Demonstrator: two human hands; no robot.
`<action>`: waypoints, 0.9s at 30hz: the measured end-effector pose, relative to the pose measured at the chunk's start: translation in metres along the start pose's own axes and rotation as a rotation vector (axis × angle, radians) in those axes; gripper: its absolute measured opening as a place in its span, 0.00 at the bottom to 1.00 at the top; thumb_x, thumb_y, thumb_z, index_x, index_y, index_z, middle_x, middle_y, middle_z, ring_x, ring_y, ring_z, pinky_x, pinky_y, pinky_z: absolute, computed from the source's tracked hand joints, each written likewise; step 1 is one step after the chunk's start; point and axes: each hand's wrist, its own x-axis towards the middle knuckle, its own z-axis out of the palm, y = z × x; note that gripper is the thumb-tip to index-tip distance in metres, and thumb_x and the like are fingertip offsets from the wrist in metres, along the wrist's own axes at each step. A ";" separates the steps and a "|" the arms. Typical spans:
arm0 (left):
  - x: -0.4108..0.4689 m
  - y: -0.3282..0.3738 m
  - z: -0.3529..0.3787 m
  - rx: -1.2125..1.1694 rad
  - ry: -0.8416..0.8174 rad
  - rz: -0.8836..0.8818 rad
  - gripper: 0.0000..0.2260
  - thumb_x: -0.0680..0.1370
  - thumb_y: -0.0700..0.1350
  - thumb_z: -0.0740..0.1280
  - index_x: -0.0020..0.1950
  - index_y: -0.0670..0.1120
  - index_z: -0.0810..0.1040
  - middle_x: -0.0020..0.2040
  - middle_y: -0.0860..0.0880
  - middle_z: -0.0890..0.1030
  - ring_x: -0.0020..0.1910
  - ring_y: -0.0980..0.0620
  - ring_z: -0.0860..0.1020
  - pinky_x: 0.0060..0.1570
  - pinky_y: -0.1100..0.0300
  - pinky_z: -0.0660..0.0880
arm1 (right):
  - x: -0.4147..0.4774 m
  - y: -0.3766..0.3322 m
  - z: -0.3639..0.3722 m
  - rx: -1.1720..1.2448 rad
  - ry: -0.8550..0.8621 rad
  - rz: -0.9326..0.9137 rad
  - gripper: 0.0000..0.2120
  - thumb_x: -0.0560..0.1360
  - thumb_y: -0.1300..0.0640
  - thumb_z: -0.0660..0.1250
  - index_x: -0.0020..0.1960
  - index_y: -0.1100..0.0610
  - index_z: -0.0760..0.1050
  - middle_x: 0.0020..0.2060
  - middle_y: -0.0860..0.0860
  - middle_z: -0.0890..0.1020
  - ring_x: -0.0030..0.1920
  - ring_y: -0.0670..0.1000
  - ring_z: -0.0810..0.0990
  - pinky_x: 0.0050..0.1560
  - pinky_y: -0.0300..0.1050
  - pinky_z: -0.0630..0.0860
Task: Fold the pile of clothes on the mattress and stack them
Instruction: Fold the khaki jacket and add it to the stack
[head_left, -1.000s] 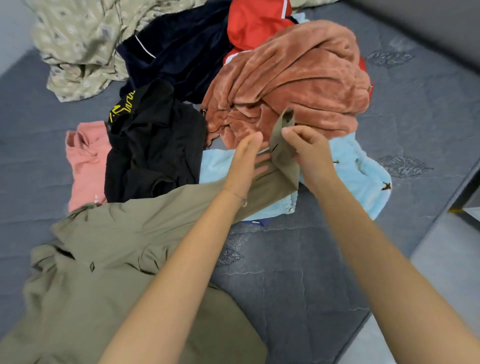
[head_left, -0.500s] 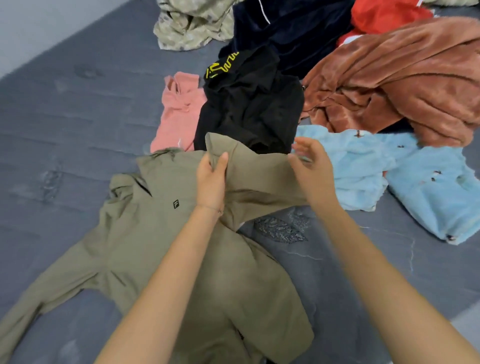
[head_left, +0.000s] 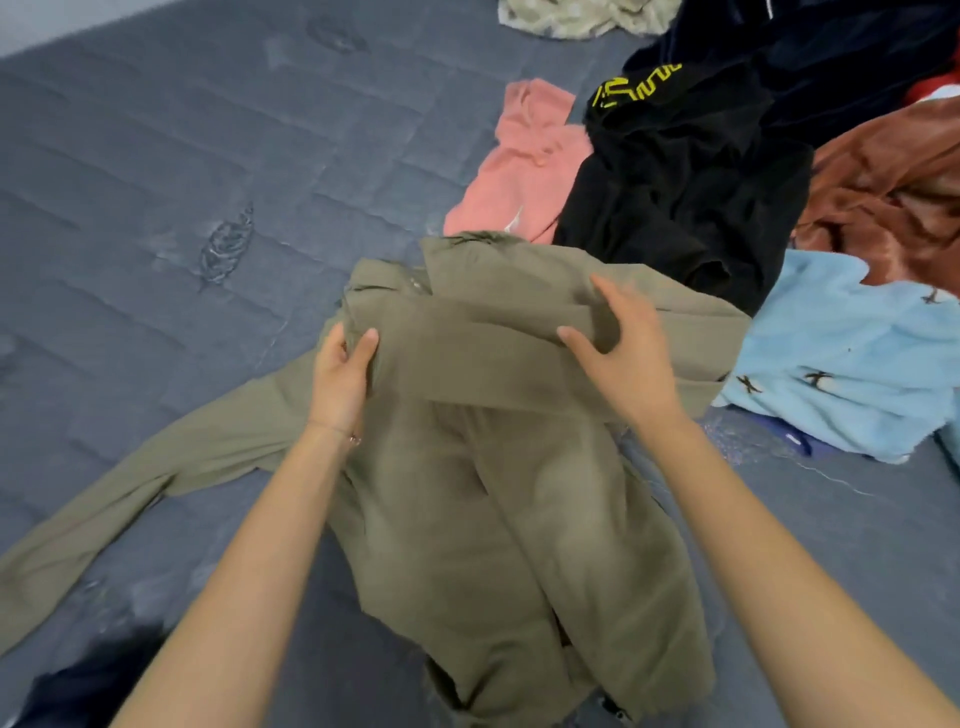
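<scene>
An olive-green jacket (head_left: 498, 493) lies spread on the grey mattress (head_left: 156, 208), one sleeve folded across its chest and the other stretched out to the lower left. My left hand (head_left: 340, 379) pinches the cuff end of the folded sleeve at the jacket's left shoulder. My right hand (head_left: 623, 348) lies on the same sleeve further right, fingers spread and slightly bent. The unfolded pile sits at the upper right: a pink garment (head_left: 519, 171), a black one with yellow print (head_left: 680, 176), a rust fleece (head_left: 893, 192), a light blue fleece (head_left: 852, 358).
A navy garment (head_left: 810, 57) and a patterned beige cloth (head_left: 582, 18) lie at the top edge. A dark item (head_left: 88, 680) shows at the bottom left corner. Bare mattress stretches to the left of the jacket.
Both hands carried the right sleeve leftward and laid it across the jacket's chest. The view swung left, so the pile now sits further right.
</scene>
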 end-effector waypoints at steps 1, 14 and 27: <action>0.002 -0.006 -0.013 -0.001 0.025 -0.010 0.09 0.82 0.37 0.59 0.57 0.45 0.76 0.57 0.44 0.79 0.60 0.43 0.76 0.66 0.42 0.69 | -0.002 -0.003 0.007 -0.042 -0.008 -0.015 0.31 0.74 0.49 0.73 0.72 0.57 0.68 0.69 0.53 0.72 0.72 0.54 0.66 0.74 0.51 0.60; 0.012 -0.067 -0.099 0.087 0.222 -0.186 0.12 0.82 0.37 0.59 0.62 0.34 0.73 0.61 0.39 0.77 0.58 0.43 0.76 0.61 0.52 0.73 | -0.002 0.020 0.018 -0.555 -0.052 -0.121 0.13 0.75 0.55 0.71 0.56 0.62 0.80 0.47 0.61 0.78 0.54 0.64 0.74 0.71 0.61 0.57; -0.005 -0.102 -0.115 0.473 0.397 -0.080 0.22 0.79 0.38 0.64 0.72 0.38 0.64 0.65 0.39 0.73 0.64 0.41 0.71 0.62 0.61 0.65 | 0.055 -0.019 0.084 -0.643 -0.086 -0.159 0.14 0.77 0.57 0.65 0.61 0.58 0.77 0.58 0.58 0.76 0.65 0.60 0.68 0.75 0.58 0.45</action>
